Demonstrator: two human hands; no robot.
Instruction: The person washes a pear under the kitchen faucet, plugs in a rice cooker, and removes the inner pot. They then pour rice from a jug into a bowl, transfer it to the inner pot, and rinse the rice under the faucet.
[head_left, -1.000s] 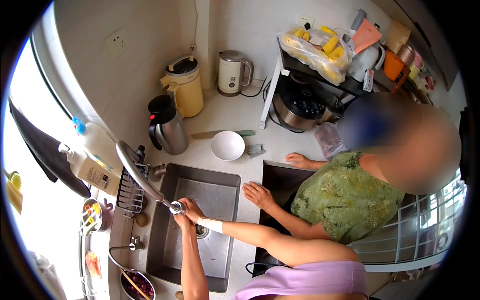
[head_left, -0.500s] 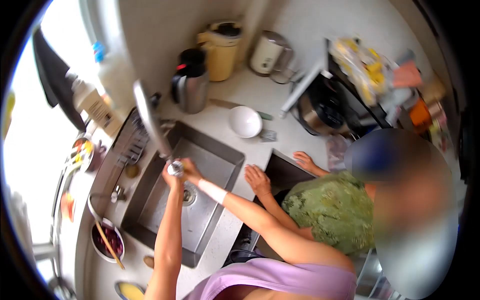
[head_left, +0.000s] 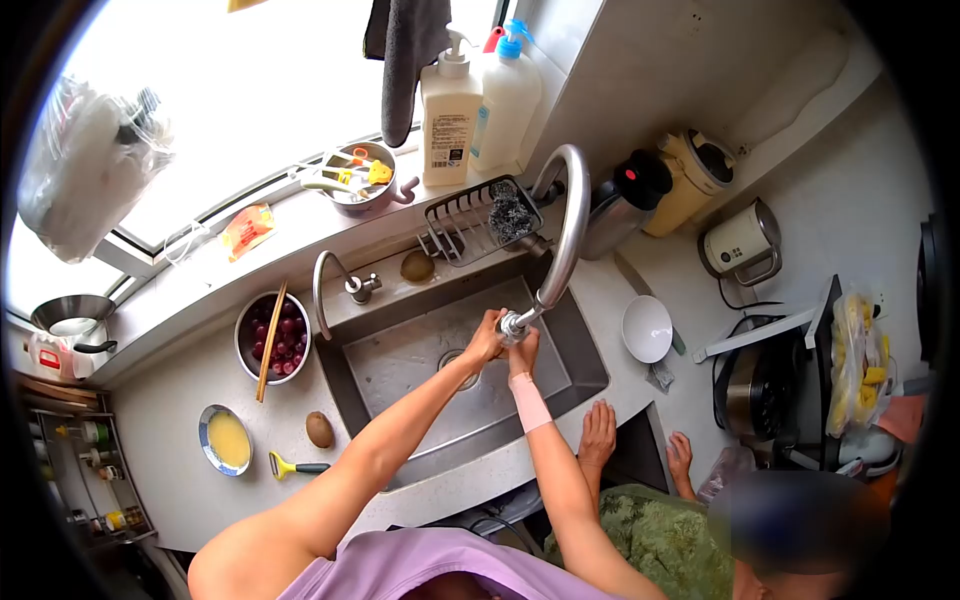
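Observation:
Both of my hands are over the metal sink (head_left: 400, 375), right under the spout end of the tall curved faucet (head_left: 570, 235). My left hand (head_left: 487, 338) touches the left side of the faucet head (head_left: 514, 326), with its fingers bent; whatever lies between them is hidden. On the other side, my right hand (head_left: 522, 352) is close against the same faucet head, its fingers mostly covered by it. A pale band (head_left: 530, 402) wraps my right wrist. The round drain (head_left: 460, 368) shows below the hands.
Left of the sink are a bowl of dark red fruit (head_left: 288, 355) with chopsticks, a bowl of yellow liquid (head_left: 228, 440), a kiwi (head_left: 319, 430) and a peeler (head_left: 290, 465). A white bowl (head_left: 647, 329) stands right. Another person's hand (head_left: 598, 435) rests by the counter edge.
The view has turned left, bringing the left counter and window sill into sight. My hands stay at the faucet head. The other person's hands remain near the counter edge.

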